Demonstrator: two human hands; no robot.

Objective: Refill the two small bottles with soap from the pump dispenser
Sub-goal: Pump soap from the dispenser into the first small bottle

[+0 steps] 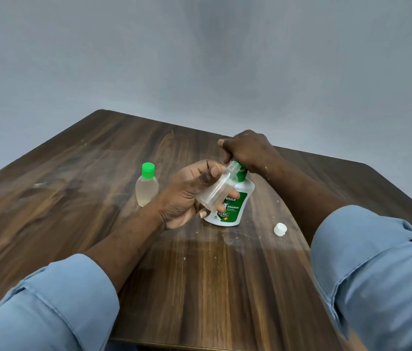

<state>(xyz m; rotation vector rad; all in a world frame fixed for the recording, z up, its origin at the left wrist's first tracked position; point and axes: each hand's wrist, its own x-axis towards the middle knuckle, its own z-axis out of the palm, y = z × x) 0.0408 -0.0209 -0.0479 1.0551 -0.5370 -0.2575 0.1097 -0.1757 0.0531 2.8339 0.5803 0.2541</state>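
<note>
My left hand [187, 196] grips a small clear uncapped bottle [216, 188], tilted with its neck up against the pump's nozzle. The white pump dispenser [235, 207] with a green label stands upright on the table right behind it. My right hand [248, 150] sits on top of the dispenser, fingers curled over the green pump head, which it mostly hides. A second small bottle [146, 187] with a green cap stands upright to the left, holding pale liquid. A loose white cap [280, 229] lies on the table to the right.
The dark wooden table [98, 224] runs to a far edge near the grey wall [200, 59]. Small pale spatters dot the surface near the dispenser and cap. My blue sleeves fill the lower corners.
</note>
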